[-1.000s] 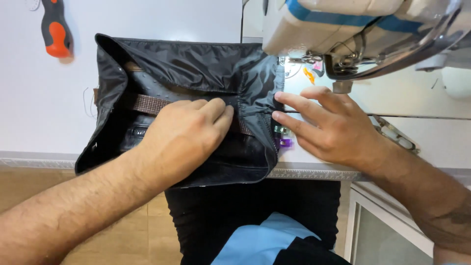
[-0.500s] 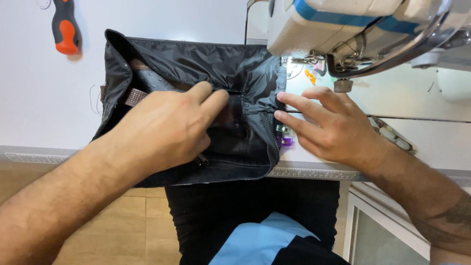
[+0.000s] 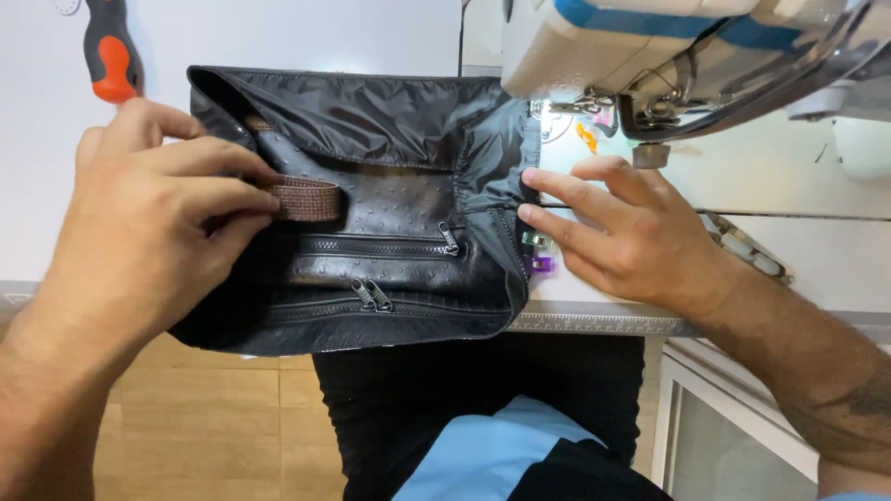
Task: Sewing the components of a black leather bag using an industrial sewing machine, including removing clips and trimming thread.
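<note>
A black textured bag (image 3: pixel 390 278) with two zippers and a shiny black lining lies on the white table, its right edge under the sewing machine (image 3: pixel 650 56). My left hand (image 3: pixel 148 232) rests on the bag's left end, fingers pinching a brown webbing strap (image 3: pixel 306 199). My right hand (image 3: pixel 622 237) lies flat with its fingertips pressing the bag's right edge next to the needle area.
An orange and black handled tool (image 3: pixel 111 51) lies at the back left of the table. Small coloured clips (image 3: pixel 538 255) sit by my right fingers. A metal ruler strip (image 3: pixel 603 323) runs along the table's front edge. Below are my dark trousers and blue cloth.
My left hand has slid left across the bag, uncovering the zippers, and now grips the brown strap at the left end. My right hand has stayed at the bag's right edge.
</note>
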